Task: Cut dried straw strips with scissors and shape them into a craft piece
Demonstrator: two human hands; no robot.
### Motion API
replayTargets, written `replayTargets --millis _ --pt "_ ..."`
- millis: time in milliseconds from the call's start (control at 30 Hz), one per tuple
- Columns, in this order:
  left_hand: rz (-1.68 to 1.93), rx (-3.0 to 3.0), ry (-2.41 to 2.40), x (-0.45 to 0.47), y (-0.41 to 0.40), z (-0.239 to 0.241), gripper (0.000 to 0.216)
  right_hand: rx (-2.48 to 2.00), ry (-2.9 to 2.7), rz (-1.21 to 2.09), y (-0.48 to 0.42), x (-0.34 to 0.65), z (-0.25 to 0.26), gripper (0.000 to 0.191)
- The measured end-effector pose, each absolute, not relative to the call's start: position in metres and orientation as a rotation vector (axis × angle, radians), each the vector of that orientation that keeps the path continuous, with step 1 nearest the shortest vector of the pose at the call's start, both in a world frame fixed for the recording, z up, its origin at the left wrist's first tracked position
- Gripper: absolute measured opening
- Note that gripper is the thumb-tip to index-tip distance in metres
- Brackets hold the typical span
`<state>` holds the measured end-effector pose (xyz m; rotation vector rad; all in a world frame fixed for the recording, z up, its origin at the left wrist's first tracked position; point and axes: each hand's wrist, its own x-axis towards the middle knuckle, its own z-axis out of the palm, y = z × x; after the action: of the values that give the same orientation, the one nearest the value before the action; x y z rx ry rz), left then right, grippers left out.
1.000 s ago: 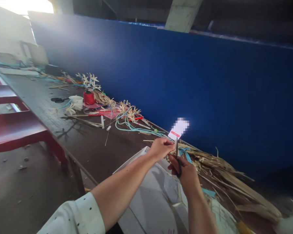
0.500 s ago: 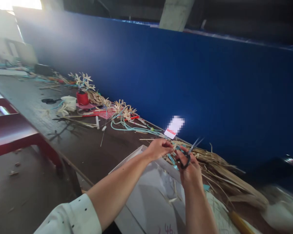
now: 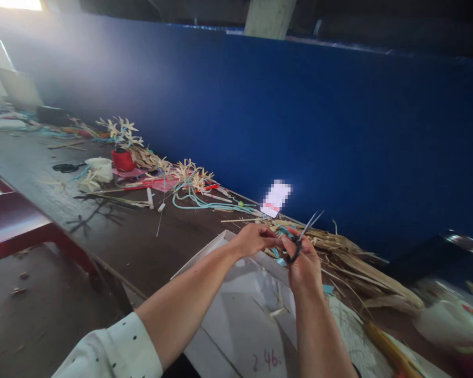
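White card [image 3: 236, 299] lies flat at the table's [image 3: 114, 231] near edge, right under your forearms, probably placed there to catch the offcuts scattered on it. Above it your left hand [image 3: 256, 239] is closed in a pinch on a short blue strip [image 3: 279, 257] and holds it up beside the blades. Your right hand [image 3: 305, 265] grips the scissors [image 3: 299, 241], fingers through the black loops, with the tips slightly parted and pointing up and away from you. Just beyond, dry straw [image 3: 355, 257] is heaped along the far edge, within easy reach. Further left along that edge lie blue cords [image 3: 205, 203], straw flowers [image 3: 191, 172] and a red spool [image 3: 123, 159], against the blue wall [image 3: 339, 131].
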<state>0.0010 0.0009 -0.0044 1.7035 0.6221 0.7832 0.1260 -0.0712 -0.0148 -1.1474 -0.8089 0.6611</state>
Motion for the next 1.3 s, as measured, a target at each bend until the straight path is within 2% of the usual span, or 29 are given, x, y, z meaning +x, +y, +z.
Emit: replayTargets --millis 333,500,633,1300 --pt "0.926 1.635 0.767 0.001 0.003 -0.003 0.032 -1.285 -0.837 0.649 -0.074 0.124 -0.010 0.049" --pt "1.039 1.553 0.809 -0.007 0.006 0.006 0.030 -1.423 -1.010 0.916 -0.080 0.120 -0.005 0.047" --pt "1.050 1.485 0.849 -0.010 0.008 0.012 0.029 -1.457 -1.129 1.008 -0.083 0.117 -0.001 0.050" --pt "1.008 1.458 0.843 -0.010 0.004 0.015 0.031 -1.510 -1.228 0.909 -0.082 0.116 -0.001 0.042"
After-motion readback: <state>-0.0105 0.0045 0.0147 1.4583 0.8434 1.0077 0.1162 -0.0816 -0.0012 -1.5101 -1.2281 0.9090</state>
